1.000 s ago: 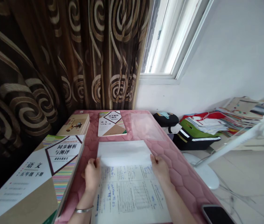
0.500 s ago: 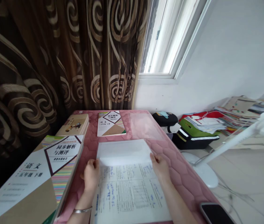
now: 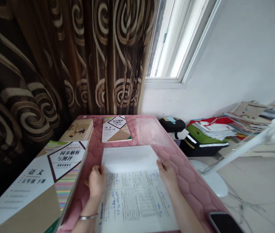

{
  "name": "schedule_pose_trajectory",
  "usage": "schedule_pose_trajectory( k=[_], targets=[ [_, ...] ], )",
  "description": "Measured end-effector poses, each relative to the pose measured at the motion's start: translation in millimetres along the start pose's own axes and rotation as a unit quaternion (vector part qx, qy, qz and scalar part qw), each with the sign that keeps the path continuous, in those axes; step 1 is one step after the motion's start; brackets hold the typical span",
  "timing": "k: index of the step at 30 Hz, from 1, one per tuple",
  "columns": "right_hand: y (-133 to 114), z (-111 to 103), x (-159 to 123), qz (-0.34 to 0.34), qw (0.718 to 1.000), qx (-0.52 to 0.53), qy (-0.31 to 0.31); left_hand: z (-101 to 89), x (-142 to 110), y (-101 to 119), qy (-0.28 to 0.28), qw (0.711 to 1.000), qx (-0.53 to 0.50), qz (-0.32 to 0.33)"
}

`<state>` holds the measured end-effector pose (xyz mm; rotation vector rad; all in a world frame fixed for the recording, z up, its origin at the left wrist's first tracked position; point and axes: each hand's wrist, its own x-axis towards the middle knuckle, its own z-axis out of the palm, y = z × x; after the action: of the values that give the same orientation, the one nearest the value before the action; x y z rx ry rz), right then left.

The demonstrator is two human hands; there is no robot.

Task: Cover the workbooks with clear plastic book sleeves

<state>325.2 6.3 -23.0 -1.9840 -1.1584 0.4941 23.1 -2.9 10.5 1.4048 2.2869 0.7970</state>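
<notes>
An open workbook [image 3: 137,204] lies on the pink quilted tabletop in front of me, its printed pages marked with blue handwriting. Its far part is a blank white surface [image 3: 130,157]; whether that is a turned page or a cover, I cannot tell. My left hand [image 3: 96,179] is closed on the left edge, with a silver bangle at the wrist. On the opposite edge, my right hand [image 3: 166,171] pinches with thumb and fingers. Both hands grip at about where the white part meets the printed page.
Big workbooks [image 3: 42,187] are stacked at left, with tan books [image 3: 77,129] behind. A smaller workbook [image 3: 116,129] and a clear plastic sheet [image 3: 152,131] lie at the far end. A phone [image 3: 226,222] sits near right. Beyond the table are a white fan [image 3: 239,152] and a green-black box [image 3: 202,142].
</notes>
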Motion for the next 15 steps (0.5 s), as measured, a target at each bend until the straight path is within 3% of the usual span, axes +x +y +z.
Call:
schedule_pose_trajectory(
  k=[9, 15],
  targets=[
    [-7.9, -0.1, 1.2, 0.011, 0.994, -0.105, -0.009, -7.2, -2.2, -8.6, -0.01, 0.996, -0.084, 0.029],
    [-11.1, -0.2, 2.1, 0.014, 0.989, -0.148, -0.015, -0.6, 2.5, -5.4, -0.003, 1.0, -0.026, 0.013]
  ],
)
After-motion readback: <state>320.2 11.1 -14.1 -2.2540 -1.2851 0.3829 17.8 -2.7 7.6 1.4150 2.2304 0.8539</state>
